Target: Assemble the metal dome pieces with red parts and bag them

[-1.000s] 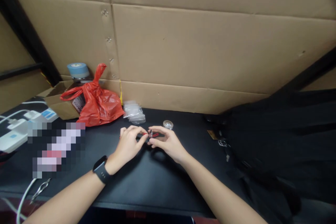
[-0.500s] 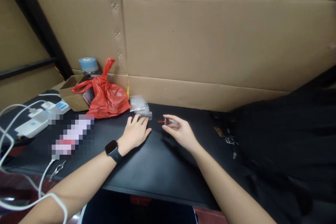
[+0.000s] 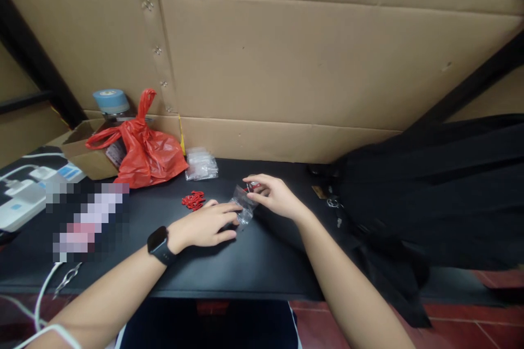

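Observation:
My right hand pinches a small shiny metal piece with a bit of red cord on it; its exact kind is too small to make out. Just below and left of those fingertips is a clear plastic bag, lying on the black tabletop. My left hand, with a black watch on the wrist, is palm down with fingers stretched and apart, their tips touching the bag's left side. Beyond the left hand's knuckles lies a small heap of red cords. Farther back is a stack of clear plastic bags.
A red plastic bag, a cardboard box and a blue-lidded jar stand at the back left. The power strip with white cables is at far left. Black cloth and keys occupy the right. A cardboard wall rises behind.
My left hand has come back from the bag stack and now touches a single clear bag by my right hand. The red cord heap has come into view. My head view has shifted right.

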`<state>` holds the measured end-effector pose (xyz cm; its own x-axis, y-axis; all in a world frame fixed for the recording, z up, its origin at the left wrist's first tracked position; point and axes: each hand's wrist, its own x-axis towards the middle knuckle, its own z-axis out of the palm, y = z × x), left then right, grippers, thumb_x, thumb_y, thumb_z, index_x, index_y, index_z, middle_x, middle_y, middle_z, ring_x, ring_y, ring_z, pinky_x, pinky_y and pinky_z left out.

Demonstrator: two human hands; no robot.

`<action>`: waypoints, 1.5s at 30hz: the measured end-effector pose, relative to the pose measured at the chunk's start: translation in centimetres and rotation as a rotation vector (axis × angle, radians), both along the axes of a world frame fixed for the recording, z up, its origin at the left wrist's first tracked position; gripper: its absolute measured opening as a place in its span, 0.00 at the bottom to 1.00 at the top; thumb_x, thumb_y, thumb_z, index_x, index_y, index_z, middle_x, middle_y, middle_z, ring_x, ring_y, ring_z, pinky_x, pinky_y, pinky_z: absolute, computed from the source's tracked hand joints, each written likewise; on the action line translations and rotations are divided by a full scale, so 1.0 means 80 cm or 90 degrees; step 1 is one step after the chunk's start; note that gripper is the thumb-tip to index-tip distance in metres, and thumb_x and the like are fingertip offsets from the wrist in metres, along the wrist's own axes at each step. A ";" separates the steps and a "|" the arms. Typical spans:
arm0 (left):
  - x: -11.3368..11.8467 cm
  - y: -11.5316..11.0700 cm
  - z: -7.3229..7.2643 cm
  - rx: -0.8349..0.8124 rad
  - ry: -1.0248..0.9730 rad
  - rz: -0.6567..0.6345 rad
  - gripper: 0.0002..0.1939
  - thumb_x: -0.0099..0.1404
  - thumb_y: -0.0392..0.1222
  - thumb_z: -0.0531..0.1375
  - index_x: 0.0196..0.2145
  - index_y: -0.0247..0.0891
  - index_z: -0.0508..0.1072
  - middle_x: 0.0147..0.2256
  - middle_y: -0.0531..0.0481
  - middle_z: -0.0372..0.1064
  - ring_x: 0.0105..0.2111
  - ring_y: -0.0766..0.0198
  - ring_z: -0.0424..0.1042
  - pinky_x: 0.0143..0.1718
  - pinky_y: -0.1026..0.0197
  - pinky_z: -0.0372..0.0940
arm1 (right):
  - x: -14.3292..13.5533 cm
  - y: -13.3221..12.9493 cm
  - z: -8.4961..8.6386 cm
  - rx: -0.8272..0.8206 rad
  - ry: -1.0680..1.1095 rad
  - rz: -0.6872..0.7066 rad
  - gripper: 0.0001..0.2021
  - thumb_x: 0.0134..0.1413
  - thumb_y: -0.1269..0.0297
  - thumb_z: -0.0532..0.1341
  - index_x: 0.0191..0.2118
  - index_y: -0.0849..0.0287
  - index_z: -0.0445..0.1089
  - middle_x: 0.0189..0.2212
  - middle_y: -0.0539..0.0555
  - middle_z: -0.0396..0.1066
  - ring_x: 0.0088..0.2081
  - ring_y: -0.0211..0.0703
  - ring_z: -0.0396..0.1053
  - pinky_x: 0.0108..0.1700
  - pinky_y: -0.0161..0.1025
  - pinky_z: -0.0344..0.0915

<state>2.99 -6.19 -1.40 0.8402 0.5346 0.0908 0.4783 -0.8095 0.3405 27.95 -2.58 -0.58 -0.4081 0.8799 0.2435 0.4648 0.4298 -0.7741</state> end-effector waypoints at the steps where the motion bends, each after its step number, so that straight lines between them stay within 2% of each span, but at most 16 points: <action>1: 0.000 0.000 0.000 -0.003 0.001 -0.002 0.14 0.72 0.48 0.54 0.50 0.44 0.73 0.64 0.44 0.59 0.62 0.52 0.60 0.59 0.48 0.56 | 0.000 0.001 0.000 0.029 -0.021 -0.013 0.17 0.54 0.63 0.64 0.51 0.55 0.74 0.47 0.58 0.73 0.39 0.43 0.72 0.37 0.40 0.72; 6: -0.001 -0.006 0.002 0.035 0.023 0.039 0.17 0.71 0.52 0.55 0.54 0.53 0.72 0.64 0.45 0.58 0.58 0.47 0.62 0.55 0.43 0.58 | 0.005 -0.002 0.008 0.132 -0.087 -0.049 0.20 0.55 0.65 0.63 0.54 0.54 0.71 0.47 0.58 0.73 0.41 0.44 0.71 0.37 0.39 0.69; 8: 0.002 -0.009 0.001 0.060 0.028 0.061 0.20 0.69 0.54 0.57 0.57 0.57 0.70 0.63 0.45 0.59 0.59 0.44 0.58 0.56 0.41 0.57 | 0.006 -0.010 0.017 0.104 -0.118 -0.010 0.21 0.53 0.64 0.66 0.54 0.55 0.70 0.43 0.55 0.74 0.37 0.42 0.71 0.37 0.37 0.68; 11: 0.007 -0.010 -0.002 0.088 0.021 0.099 0.21 0.68 0.56 0.57 0.58 0.57 0.70 0.59 0.44 0.61 0.62 0.41 0.54 0.57 0.40 0.54 | 0.003 -0.025 0.028 -0.002 -0.204 0.081 0.18 0.49 0.62 0.69 0.48 0.55 0.72 0.32 0.51 0.75 0.30 0.39 0.71 0.34 0.35 0.66; 13: 0.010 -0.010 -0.003 0.092 0.025 0.115 0.21 0.70 0.56 0.55 0.58 0.56 0.70 0.56 0.42 0.62 0.60 0.42 0.56 0.57 0.40 0.55 | -0.001 -0.033 0.031 -0.047 -0.274 0.098 0.15 0.47 0.62 0.70 0.42 0.55 0.73 0.27 0.49 0.74 0.28 0.40 0.70 0.32 0.34 0.63; 15: 0.009 -0.010 -0.003 0.088 0.032 0.112 0.22 0.70 0.57 0.54 0.59 0.55 0.69 0.56 0.40 0.62 0.58 0.43 0.59 0.55 0.41 0.56 | -0.005 -0.038 0.032 -0.048 -0.330 0.077 0.11 0.46 0.62 0.70 0.37 0.56 0.74 0.25 0.50 0.73 0.27 0.41 0.70 0.30 0.34 0.61; 20: 0.000 -0.011 0.000 0.076 0.021 0.083 0.22 0.71 0.57 0.53 0.60 0.57 0.67 0.61 0.41 0.60 0.61 0.41 0.57 0.57 0.39 0.54 | -0.007 -0.037 0.028 -0.019 -0.392 0.029 0.08 0.47 0.61 0.70 0.34 0.57 0.75 0.27 0.53 0.76 0.29 0.44 0.72 0.31 0.35 0.60; 25: -0.001 -0.011 0.001 0.030 0.034 0.079 0.22 0.70 0.55 0.56 0.60 0.58 0.67 0.65 0.41 0.56 0.64 0.39 0.54 0.59 0.34 0.53 | -0.012 -0.032 0.019 0.036 -0.399 0.044 0.07 0.49 0.63 0.69 0.34 0.58 0.74 0.33 0.56 0.75 0.35 0.47 0.73 0.36 0.37 0.62; 28: 0.000 -0.011 0.001 0.008 0.031 0.058 0.22 0.69 0.53 0.57 0.60 0.58 0.67 0.68 0.43 0.49 0.66 0.39 0.51 0.60 0.32 0.50 | -0.017 -0.027 0.010 0.069 -0.360 0.062 0.07 0.53 0.65 0.68 0.38 0.60 0.73 0.36 0.56 0.74 0.38 0.46 0.72 0.39 0.38 0.65; 31: -0.002 -0.010 0.001 -0.001 0.007 0.047 0.21 0.69 0.52 0.59 0.58 0.58 0.69 0.70 0.45 0.45 0.67 0.41 0.52 0.62 0.32 0.47 | -0.018 -0.022 0.001 0.080 -0.290 0.088 0.13 0.52 0.70 0.67 0.45 0.59 0.72 0.40 0.56 0.72 0.39 0.45 0.71 0.41 0.39 0.67; 35: -0.005 -0.011 0.004 -0.010 -0.003 0.036 0.21 0.68 0.50 0.60 0.59 0.58 0.69 0.71 0.47 0.41 0.66 0.43 0.54 0.63 0.31 0.45 | -0.015 -0.017 -0.006 0.039 -0.191 0.140 0.18 0.51 0.78 0.65 0.48 0.57 0.70 0.45 0.55 0.69 0.33 0.37 0.71 0.36 0.35 0.68; 38: -0.006 -0.011 0.005 -0.008 -0.008 0.030 0.22 0.67 0.47 0.61 0.58 0.59 0.69 0.71 0.48 0.39 0.66 0.43 0.53 0.64 0.31 0.45 | -0.019 -0.012 -0.013 0.089 -0.204 0.087 0.15 0.52 0.75 0.66 0.45 0.56 0.70 0.44 0.54 0.69 0.34 0.38 0.70 0.37 0.36 0.67; 42: -0.007 -0.010 0.005 -0.005 -0.005 0.019 0.22 0.67 0.46 0.61 0.58 0.59 0.69 0.70 0.47 0.46 0.67 0.44 0.51 0.64 0.34 0.46 | -0.039 -0.001 -0.026 0.189 -0.268 -0.023 0.11 0.54 0.71 0.65 0.43 0.53 0.69 0.44 0.53 0.70 0.45 0.45 0.68 0.42 0.37 0.65; 45: -0.011 -0.007 0.007 -0.006 0.007 0.030 0.20 0.68 0.47 0.60 0.58 0.57 0.70 0.68 0.47 0.50 0.68 0.44 0.49 0.64 0.36 0.45 | -0.051 0.006 -0.031 0.222 -0.296 -0.047 0.09 0.56 0.73 0.63 0.43 0.55 0.69 0.43 0.54 0.71 0.45 0.47 0.67 0.44 0.39 0.65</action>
<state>2.14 -6.79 -0.86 0.8147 0.5747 0.0768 0.5196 -0.7825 0.3431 23.91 -2.11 -3.06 -0.4824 0.8097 0.3341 0.7602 0.5765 -0.2995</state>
